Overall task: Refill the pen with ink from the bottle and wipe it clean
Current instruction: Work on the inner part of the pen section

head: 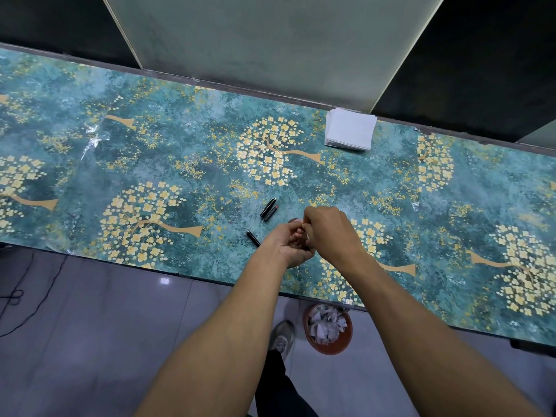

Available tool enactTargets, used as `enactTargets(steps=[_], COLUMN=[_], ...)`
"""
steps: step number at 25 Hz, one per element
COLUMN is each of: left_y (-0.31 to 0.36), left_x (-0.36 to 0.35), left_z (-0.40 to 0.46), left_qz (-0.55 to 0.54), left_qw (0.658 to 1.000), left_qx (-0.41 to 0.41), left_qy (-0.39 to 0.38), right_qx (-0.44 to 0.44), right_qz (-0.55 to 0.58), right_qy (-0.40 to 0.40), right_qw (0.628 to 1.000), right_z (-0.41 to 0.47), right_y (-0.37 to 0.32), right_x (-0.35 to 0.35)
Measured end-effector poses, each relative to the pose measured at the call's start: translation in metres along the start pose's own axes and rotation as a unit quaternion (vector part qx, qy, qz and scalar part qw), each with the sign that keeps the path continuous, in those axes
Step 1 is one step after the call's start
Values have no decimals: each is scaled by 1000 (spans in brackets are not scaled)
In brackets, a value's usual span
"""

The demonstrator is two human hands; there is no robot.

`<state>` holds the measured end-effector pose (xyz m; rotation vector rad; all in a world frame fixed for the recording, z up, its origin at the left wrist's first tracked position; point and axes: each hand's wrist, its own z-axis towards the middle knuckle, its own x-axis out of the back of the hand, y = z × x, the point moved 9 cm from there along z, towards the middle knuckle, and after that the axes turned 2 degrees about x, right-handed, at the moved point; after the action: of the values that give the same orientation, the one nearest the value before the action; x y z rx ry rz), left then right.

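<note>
While both hands, left hand [290, 245] and right hand [326, 228], curl together around something hidden (likely the bottle), fetch the pen part [253, 238] lying just left.

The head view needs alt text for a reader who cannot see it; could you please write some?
Two hands, left and right, meet over a teal floral table, fingers curled around something hidden. Black pen parts lie nearby, white napkins at the far edge.

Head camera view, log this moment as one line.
hands: left hand and right hand joined, contents hidden | table: two black pen parts | white napkin stack untouched
</note>
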<state>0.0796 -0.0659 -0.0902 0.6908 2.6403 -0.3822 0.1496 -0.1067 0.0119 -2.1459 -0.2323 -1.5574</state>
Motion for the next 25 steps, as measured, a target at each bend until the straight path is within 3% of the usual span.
enactTargets(steps=[7, 14, 25], left_y=[1, 2, 4], left_x=[1, 2, 1], left_z=[5, 2, 1], left_qz=[8, 33, 54], left_qw=[1000, 999, 999], left_qx=[2, 2, -1], left_qy=[7, 6, 2], right_qx=[-21, 8, 19], right_qz=[-37, 27, -61], right_qy=[0, 11, -1], right_qw=[999, 1000, 998], right_z=[3, -3, -1], right_y=[4, 8, -1], right_x=[-3, -1, 1])
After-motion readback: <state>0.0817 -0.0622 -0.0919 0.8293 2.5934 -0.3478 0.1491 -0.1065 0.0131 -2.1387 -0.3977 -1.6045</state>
